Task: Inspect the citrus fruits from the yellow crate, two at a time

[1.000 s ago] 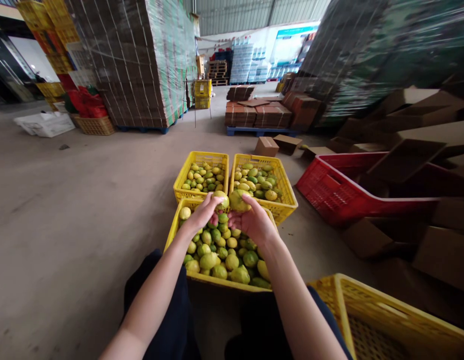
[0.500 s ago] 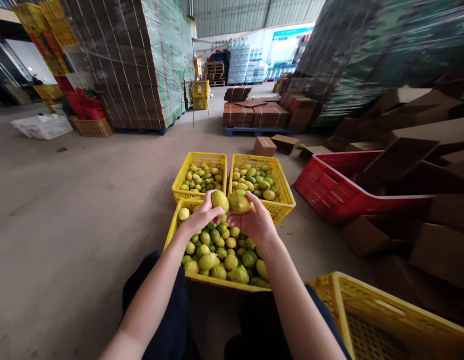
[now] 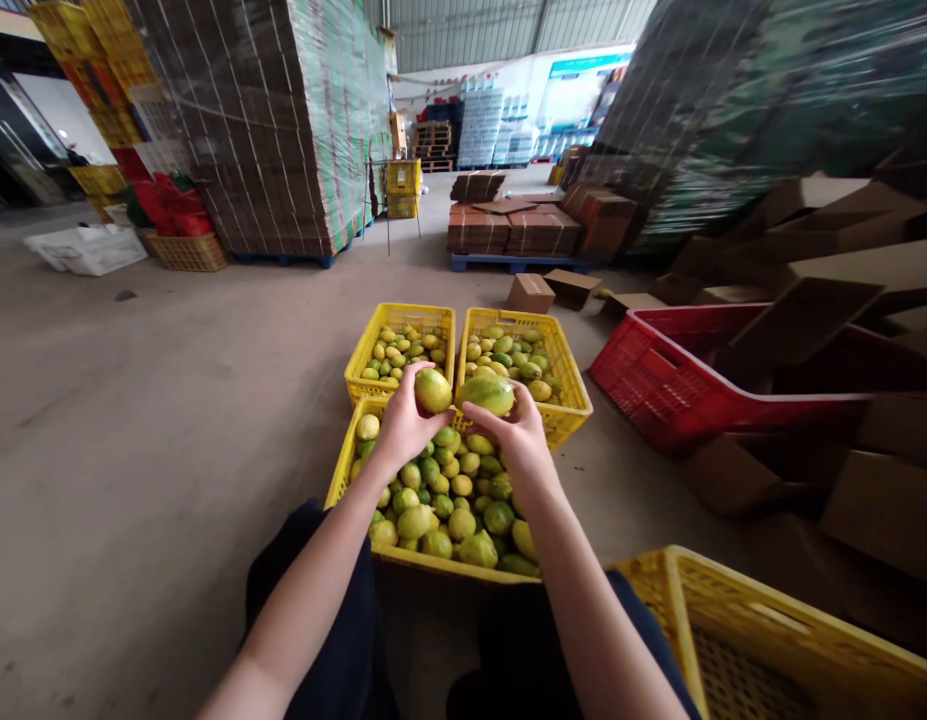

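My left hand [image 3: 407, 425] grips a round yellow-green lemon [image 3: 433, 391] between thumb and fingers. Beside it, my right hand [image 3: 520, 430] is closed on a longer, greener lemon [image 3: 487, 396] that lies sideways. Both fruits are held up above the far edge of the near yellow crate [image 3: 455, 570], which is full of green and yellow lemons [image 3: 461, 524]. Two more yellow crates stand just beyond, the left one [image 3: 350, 380] and the right one [image 3: 577, 400], each holding similar lemons.
A yellow crate [image 3: 677, 600] sits at my lower right. Farther right, a red crate [image 3: 658, 400] holds cardboard, with open cartons [image 3: 883, 500] heaped around it. Flattened boxes lie on a blue pallet [image 3: 500, 264] ahead. A tall wrapped stack [image 3: 245, 130] rises at the left.
The lemon in my right hand has turned to lie lengthwise, its long side now facing me. My left hand has moved slightly left and up with its lemon.
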Motion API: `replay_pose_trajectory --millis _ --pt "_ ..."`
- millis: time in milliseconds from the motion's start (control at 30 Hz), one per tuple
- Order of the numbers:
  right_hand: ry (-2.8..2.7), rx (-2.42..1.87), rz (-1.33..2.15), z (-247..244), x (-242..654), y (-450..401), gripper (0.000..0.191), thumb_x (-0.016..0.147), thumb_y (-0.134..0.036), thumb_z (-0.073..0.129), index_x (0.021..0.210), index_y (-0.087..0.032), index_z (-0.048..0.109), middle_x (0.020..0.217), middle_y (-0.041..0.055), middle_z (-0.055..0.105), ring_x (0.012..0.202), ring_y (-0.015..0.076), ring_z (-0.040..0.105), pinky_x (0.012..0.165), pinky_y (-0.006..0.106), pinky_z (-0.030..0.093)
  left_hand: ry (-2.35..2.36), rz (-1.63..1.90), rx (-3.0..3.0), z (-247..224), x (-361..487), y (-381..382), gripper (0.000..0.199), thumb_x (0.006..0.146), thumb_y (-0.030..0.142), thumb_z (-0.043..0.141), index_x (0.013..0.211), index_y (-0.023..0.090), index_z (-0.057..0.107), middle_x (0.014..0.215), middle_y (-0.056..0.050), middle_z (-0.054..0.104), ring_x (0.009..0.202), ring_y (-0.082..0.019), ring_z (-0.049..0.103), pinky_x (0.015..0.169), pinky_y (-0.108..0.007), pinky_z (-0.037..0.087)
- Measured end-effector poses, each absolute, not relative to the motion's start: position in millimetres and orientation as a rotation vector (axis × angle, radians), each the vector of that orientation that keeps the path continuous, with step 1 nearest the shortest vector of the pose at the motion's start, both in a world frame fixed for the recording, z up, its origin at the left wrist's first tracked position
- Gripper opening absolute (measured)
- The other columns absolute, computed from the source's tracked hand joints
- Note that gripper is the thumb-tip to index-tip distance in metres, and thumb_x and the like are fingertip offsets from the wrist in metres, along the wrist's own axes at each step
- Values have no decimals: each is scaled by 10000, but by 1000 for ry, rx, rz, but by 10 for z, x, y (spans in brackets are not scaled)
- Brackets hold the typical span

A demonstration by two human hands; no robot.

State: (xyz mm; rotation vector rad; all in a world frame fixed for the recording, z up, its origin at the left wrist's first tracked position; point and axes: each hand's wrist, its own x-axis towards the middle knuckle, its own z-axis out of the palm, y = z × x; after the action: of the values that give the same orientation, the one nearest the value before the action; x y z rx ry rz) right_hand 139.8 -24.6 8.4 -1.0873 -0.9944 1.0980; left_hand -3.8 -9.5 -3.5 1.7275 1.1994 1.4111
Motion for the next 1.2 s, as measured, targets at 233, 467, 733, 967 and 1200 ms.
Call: replay_pose_trajectory --millis 233,467,733,967,1200 --pt "-1350 -1199 572 48 1436 -257 552 563 -270 721 1069 -241 502 1043 42 597 819 207 605 616 309 518 1228 1565 1960 -27 -52 -81 540 681 117 661 1163 239 449 1177 -65 548 1072 -205 536 902 -330 436" --pt "-1559 -1282 286 -4 1426 -248 540 582 -154 631 1103 -223 505 1039 55 620 866 229 599 730 358 493 1306 1363 2253 -7 -27 -141 600 705 34 578 1240 252 415 1215 -60 532 1117 -209 519 935 -331 429" --pt "-1602 -1288 225 -31 1424 -237 552 583 -135 605 1122 -193 501 1083 85 610 931 246 588 768 371 484 1385 1293 2270 -2 -28 -150 650 701 29 565 1280 249 368 1257 -70 511 1133 -230 511 939 -360 430" --pt "-1612 -1268 231 -34 1425 -239 557 590 -131 588 1133 -213 496 1131 98 585 990 261 567 800 397 473 1415 1265 2259 -22 -26 -144 698 696 36 566 1316 258 336 1273 -80 499 1145 -254 501 932 -384 427" --pt "-1617 -1287 245 -36 1424 -246 564 589 -138 591 1139 -209 488 1127 98 581 990 262 566 798 394 476 1421 1255 2256 -6 -27 -154 689 697 50 578 1314 262 356 1262 -72 504 1133 -248 508 929 -371 426"
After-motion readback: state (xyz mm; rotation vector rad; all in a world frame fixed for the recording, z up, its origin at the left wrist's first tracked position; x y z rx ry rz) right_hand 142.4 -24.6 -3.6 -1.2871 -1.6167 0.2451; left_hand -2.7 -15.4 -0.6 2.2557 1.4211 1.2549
